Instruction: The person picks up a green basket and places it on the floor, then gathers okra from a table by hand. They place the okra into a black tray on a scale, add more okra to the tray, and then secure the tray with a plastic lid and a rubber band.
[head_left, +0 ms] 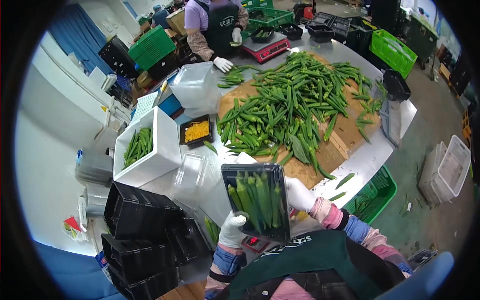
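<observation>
"Seeing both hands okay?"

"Kinda. Left hand [231, 230] has its grip on the okra tray [256, 200], near the tabletop [371, 154] edge. Right hand [300, 195] is partly behind it, can't tell its grip. Scale [256, 243]'s half hidden."

"Further back?"

"Okra pile [295, 105], then a co-worker [220, 30], head cut off."

Black tray of green okra pods [256, 201], clear-covered, tilted up, above a scale [255, 243]
</observation>
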Available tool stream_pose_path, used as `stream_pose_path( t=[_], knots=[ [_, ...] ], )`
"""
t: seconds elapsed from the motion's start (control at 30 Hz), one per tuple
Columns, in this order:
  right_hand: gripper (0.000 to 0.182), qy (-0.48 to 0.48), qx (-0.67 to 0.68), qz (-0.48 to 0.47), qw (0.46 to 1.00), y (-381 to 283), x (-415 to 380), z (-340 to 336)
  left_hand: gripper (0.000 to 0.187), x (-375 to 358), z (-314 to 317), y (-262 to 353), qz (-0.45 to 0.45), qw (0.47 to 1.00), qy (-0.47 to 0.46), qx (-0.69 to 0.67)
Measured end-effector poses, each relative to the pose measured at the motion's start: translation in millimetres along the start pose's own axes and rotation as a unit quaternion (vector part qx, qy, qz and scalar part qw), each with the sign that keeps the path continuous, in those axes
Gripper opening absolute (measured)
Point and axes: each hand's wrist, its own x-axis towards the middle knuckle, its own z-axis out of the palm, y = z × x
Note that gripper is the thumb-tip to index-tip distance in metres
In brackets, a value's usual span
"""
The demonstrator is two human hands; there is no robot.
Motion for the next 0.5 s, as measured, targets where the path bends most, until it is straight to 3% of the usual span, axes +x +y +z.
stream_pose_path(
  t=[0.03, 0.1, 0.13, 0.17, 0.27, 0.33, 0.37, 0.43, 0.47, 0.5],
  knots=[
    [0.021, -0.013, 0.009, 0.021, 1.000, 3, 1, 0, 0.020, -1, 0, 2, 0.002, 1.000, -0.013, 0.004],
    [0.018, -0.024, 0.057, 0.022, 0.998, 28, 6, 2, 0.069, 29, -129, -35, -0.069, 0.992, -0.100, -0.014],
    [0.018, -0.030, 0.219, 0.101, 0.970, 45, 12, 1, 0.053, 27, -116, -27, -0.063, 0.993, -0.100, -0.004],
    [0.018, -0.036, 0.375, 0.176, 0.910, 59, 18, 0, 0.039, 15, -84, -11, -0.057, 0.993, -0.100, 0.006],
    [0.030, -0.081, 0.594, 0.180, 0.780, -6, 30, -29, 0.060, -3, 17, 30, -0.063, 0.989, -0.119, 0.063],
    [0.041, -0.151, 0.532, 0.052, 0.832, -29, 46, -51, 0.087, 2, 26, 40, -0.090, 0.974, -0.155, 0.138],
    [0.044, -0.156, 0.448, 0.073, 0.878, -52, 49, -61, 0.097, 5, 31, 45, -0.094, 0.965, -0.169, 0.177],
    [0.047, -0.154, 0.276, 0.087, 0.945, -75, 61, -71, 0.102, 16, 53, 52, -0.071, 0.939, -0.183, 0.283],
    [0.042, -0.117, 0.152, 0.028, 0.981, -84, 64, -71, 0.103, 16, 62, 55, -0.060, 0.931, -0.190, 0.305],
    [0.039, -0.138, 0.123, 0.022, 0.983, -93, 64, -78, 0.102, 16, 64, 57, -0.066, 0.926, -0.195, 0.316]
  ],
)
